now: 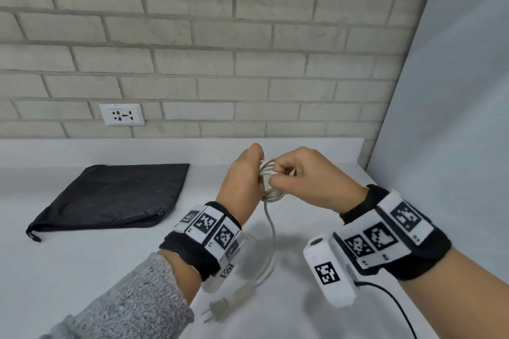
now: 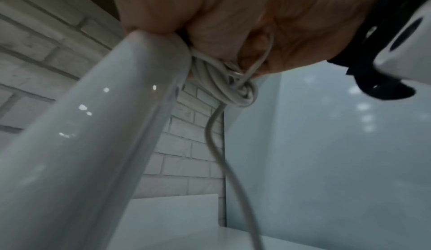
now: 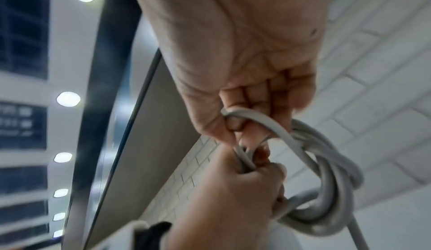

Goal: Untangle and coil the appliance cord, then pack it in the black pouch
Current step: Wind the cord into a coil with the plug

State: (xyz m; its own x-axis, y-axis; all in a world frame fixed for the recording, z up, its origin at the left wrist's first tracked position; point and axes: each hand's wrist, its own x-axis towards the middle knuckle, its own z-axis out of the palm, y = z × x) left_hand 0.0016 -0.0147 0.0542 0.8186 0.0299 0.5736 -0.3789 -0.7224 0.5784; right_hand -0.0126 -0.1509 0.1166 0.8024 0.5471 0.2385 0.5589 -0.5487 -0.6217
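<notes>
Left hand (image 1: 242,181) is gripping the coil (image 1: 271,181), right hand (image 1: 300,176) is pinching a loop; the dangling tail and plug (image 1: 217,308) may be snagging, springing loops loose.

Head cam: high, faces forward-down over white table (image 1: 82,270) toward pale brick wall (image 1: 248,36). Both wrist cams: very close, tilted upward from below the hands. All three share the coiled pale-grey cord bundle (image 1: 268,173) (image 2: 224,88) (image 3: 326,171) (wall too).
</notes>
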